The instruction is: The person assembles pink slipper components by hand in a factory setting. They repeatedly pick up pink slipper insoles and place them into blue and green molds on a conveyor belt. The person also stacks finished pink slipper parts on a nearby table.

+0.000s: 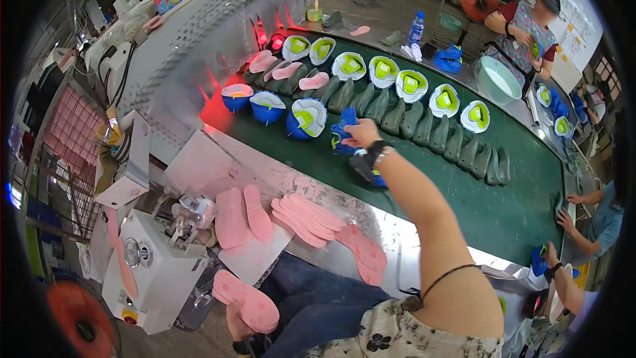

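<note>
My right hand [363,134] reaches over the green conveyor belt [291,152], its fingers closed on a blue shoe upper [344,134]. A dark, partly blurred piece [362,167] with some blue beside it lies just below that hand. Down by my lap, my left hand [238,323] grips a pair of pink insoles [246,299]; its fingers are partly hidden under them. More pink insoles [301,217] lie on the metal ledge in front of me. To the left of my right hand, blue-and-white shoe uppers [307,119] stand on the belt.
Dark green shoe lasts [411,119] run down the belt's middle, with uppers with lime linings [383,71] behind them. A machine with red lights [225,99] covers the belt's left end. A white machine [149,265] stands at my left. Co-workers [530,33] work across and at right.
</note>
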Available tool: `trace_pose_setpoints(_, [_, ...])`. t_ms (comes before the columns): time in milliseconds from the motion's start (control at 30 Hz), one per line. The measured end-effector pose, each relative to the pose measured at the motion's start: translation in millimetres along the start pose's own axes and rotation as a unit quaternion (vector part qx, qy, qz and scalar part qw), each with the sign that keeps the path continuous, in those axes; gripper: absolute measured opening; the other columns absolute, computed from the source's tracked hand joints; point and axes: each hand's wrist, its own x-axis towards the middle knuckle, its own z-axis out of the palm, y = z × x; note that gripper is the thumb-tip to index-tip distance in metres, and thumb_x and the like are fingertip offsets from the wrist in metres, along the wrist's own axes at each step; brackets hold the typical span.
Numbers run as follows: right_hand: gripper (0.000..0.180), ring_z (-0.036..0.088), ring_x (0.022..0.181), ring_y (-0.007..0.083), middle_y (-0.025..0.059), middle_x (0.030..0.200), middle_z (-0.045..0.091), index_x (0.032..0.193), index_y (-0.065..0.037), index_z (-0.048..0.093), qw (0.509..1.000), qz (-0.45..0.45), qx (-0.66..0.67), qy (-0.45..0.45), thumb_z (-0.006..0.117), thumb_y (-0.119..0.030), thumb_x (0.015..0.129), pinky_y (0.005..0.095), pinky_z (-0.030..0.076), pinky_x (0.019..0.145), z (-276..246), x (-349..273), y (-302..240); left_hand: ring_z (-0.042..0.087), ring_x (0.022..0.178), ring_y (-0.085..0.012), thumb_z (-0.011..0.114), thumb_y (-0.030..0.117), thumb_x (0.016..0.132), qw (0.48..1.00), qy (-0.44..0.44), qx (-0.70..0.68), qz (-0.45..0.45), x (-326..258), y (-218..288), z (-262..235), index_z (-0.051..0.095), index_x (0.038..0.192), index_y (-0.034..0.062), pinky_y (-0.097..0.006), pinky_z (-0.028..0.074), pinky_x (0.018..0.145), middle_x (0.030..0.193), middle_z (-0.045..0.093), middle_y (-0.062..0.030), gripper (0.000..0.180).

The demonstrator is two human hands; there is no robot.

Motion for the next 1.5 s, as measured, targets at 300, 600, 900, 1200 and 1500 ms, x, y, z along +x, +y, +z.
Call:
trace_pose_setpoints(300, [0.023, 0.061, 0.089, 0.0337, 0.0178, 0.094, 0.063, 0.101, -0.003, 0.061, 0.897, -0.300, -0.228, -0.230, 0.057, -0.021, 0.087, 0.0435, 0.047, 0.078, 152, -211, -16, 0.060, 0.103, -0.0257, 0.055, 0.021, 0.088, 0.975, 0.132, -0.145, -0.101, -16, -7, -9, 0.054, 0.118, 0.0003, -0.041, 0.050, 0.088, 0.110, 0.061, -0.0113, 0.037])
trace_pose_setpoints(600, [0.033, 0.060, 0.088, 0.0322, 0.0172, 0.099, 0.060, 0.102, 0.000, 0.059, 0.882, -0.318, -0.185, -0.293, 0.066, -0.027, 0.085, 0.0390, 0.049, 0.073, 201, -332, 47, 0.061, 0.102, -0.0164, 0.062, 0.008, 0.088, 0.990, 0.099, -0.096, 0.011, 28, 11, 27, 0.053, 0.124, 0.0001, -0.031, 0.048, 0.089, 0.115, 0.061, -0.0065, 0.038])
trace_pose_setpoints(900, [0.036, 0.067, 0.083, 0.0221, 0.0150, 0.096, 0.068, 0.115, 0.003, 0.056, 0.905, -0.204, -0.149, -0.341, 0.062, -0.016, 0.085, 0.0318, 0.052, 0.074, 219, -316, 70, 0.063, 0.099, -0.0176, 0.054, 0.016, 0.095, 0.979, 0.117, -0.160, -0.052, 19, 27, 20, 0.053, 0.122, -0.0018, -0.030, 0.050, 0.088, 0.110, 0.064, -0.0093, 0.033])
trace_pose_setpoints(1200, [0.053, 0.063, 0.090, 0.0263, 0.0176, 0.100, 0.064, 0.122, 0.004, 0.049, 0.924, -0.248, -0.129, -0.262, 0.069, -0.017, 0.078, 0.0363, 0.050, 0.074, 320, -211, 38, 0.054, 0.119, -0.0316, 0.053, 0.017, 0.088, 0.958, 0.017, -0.245, -0.151, -25, 9, 4, 0.037, 0.136, -0.0044, -0.041, 0.043, 0.103, 0.128, 0.053, -0.0237, 0.055])
trace_pose_setpoints(1500, [0.027, 0.057, 0.095, 0.0411, 0.0205, 0.113, 0.055, 0.102, -0.002, 0.059, 0.779, -0.536, -0.304, -0.113, 0.064, -0.013, 0.077, 0.0494, 0.047, 0.074, 286, -196, -11, 0.057, 0.114, -0.0278, 0.050, 0.013, 0.090, 0.954, 0.077, -0.267, -0.116, -36, 11, -15, 0.046, 0.128, -0.0048, -0.041, 0.046, 0.099, 0.124, 0.058, -0.0170, 0.043])
